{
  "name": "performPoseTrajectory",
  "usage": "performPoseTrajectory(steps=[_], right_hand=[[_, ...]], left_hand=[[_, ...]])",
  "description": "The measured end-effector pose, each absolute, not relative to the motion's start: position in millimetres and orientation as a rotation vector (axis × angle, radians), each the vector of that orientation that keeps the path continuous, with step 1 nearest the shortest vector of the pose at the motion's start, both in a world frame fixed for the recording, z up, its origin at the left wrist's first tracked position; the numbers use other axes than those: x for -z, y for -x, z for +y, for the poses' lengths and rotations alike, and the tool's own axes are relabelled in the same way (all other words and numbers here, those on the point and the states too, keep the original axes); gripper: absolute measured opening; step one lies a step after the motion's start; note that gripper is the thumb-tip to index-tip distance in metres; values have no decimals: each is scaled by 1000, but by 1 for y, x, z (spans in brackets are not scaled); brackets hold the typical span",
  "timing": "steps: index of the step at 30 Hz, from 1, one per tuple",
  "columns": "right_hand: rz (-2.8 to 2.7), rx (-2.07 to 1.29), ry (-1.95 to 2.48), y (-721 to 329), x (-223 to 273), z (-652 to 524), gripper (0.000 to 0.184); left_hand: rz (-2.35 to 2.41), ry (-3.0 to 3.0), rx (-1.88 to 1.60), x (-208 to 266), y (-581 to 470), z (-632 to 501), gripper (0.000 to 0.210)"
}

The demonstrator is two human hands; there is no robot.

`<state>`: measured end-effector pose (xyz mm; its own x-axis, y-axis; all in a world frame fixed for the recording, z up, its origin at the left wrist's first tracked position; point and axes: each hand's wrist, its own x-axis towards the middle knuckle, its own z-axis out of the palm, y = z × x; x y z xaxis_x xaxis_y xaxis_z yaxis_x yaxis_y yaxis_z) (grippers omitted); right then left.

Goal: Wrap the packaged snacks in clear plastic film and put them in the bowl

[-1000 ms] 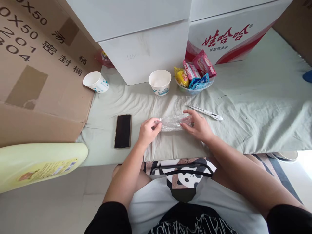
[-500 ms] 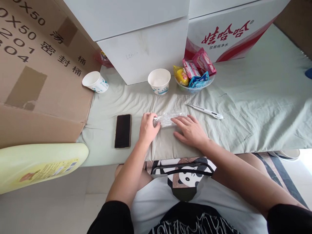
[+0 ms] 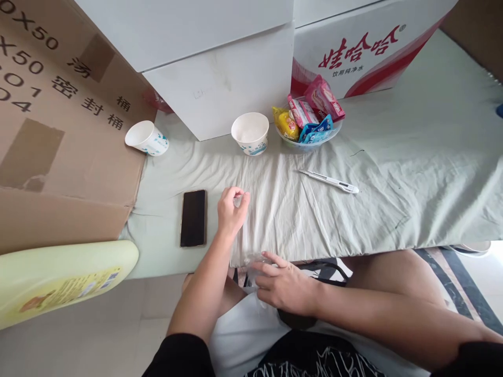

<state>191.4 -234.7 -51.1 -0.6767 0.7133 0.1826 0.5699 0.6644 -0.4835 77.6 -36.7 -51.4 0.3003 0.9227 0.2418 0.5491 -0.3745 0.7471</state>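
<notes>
My left hand [image 3: 233,210] is just above the cloth, right of the phone [image 3: 193,218]. Its fingers are curled and the thumb meets a fingertip; anything held there is too small or hidden to see. Below the table's front edge, over my lap, my right hand [image 3: 286,285] has its fingers around a crumpled piece of clear plastic wrap [image 3: 253,260]. Much of the wrap is covered by that hand. Farther up the cloth lies a white utility knife [image 3: 329,181], touched by neither hand.
A paper cup [image 3: 251,135] stands upright before white boxes [image 3: 220,89]. Another paper cup [image 3: 147,138] leans beside a large brown carton [image 3: 78,204]. A clear bowl [image 3: 310,144] holds wrapped snacks [image 3: 308,112]. At lower left is a pale yellow bottle [image 3: 66,277].
My right hand has drawn the clear plastic off the cloth, toward my body and below the table edge. My left hand has let go of the plastic and stays over the cloth. The view shifted slightly.
</notes>
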Motion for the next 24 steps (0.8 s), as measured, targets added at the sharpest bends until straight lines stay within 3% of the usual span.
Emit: performPoseTrajectory(steps=[4, 6, 9, 12, 14, 18, 21, 24], right_hand=[[-1815, -1298, 920, -206, 39, -222, 13], [-1299, -1503, 1005, -222, 33, -205, 21], [-809, -1482, 1188, -242, 33, -178, 33], [-740, -1330, 1272, -250, 40, -162, 35], [-848, -1268, 1302, -253, 42, -160, 34], [-1166, -1171, 1467, -262, 36, -163, 24], [-1257, -1124, 1567, -270, 32, -163, 16], [-1116, -1183, 1496, -273, 35, -159, 22]], left_hand=[[1189, -1821, -937, 49, -81, -39, 28], [1050, -1638, -819, 47, -84, -42, 37], [823, -1386, -524, 43, -88, -49, 59], [656, -1226, -310, 39, -93, -54, 81], [680, -1264, -286, 38, -95, -57, 75], [842, -1448, -363, 41, -97, -58, 43], [858, -1409, -418, 43, -95, -57, 40], [775, -1332, -333, 42, -93, -57, 44]])
